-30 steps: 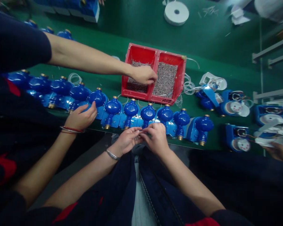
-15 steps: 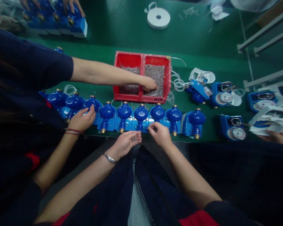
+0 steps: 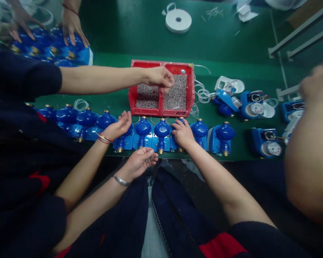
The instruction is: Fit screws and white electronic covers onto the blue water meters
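Observation:
Small metal screws (image 3: pixel 149 158) lie in my left hand (image 3: pixel 136 165), which is cupped palm up just below the table edge. My right hand (image 3: pixel 183 134) reaches over a blue meter body with brass ends (image 3: pixel 181 147), its fingers curled onto the upper part. Whatever is between those fingertips is hidden. To its left stands another blue meter body (image 3: pixel 162 130), and to its right one more (image 3: pixel 200 129), part of a row along the front edge. Behind the row sits a red two-compartment bin (image 3: pixel 161 114) filled with screws.
A co-worker's arm (image 3: pixel 102 79) crosses from the left over the bin; their other hand (image 3: pixel 118 127) hovers above the row. Another person's hands rest on blue meters (image 3: pixel 54 43) at far left. Opened meters (image 3: pixel 266 143) stand at right, near a blurred arm (image 3: pixel 309 150). A white tape roll (image 3: pixel 178 20) lies behind.
My right hand has moved up and forward onto the blue meter body. My left hand shifted slightly left with the screws. The co-worker's hand rose out of the screws; their other moved right.

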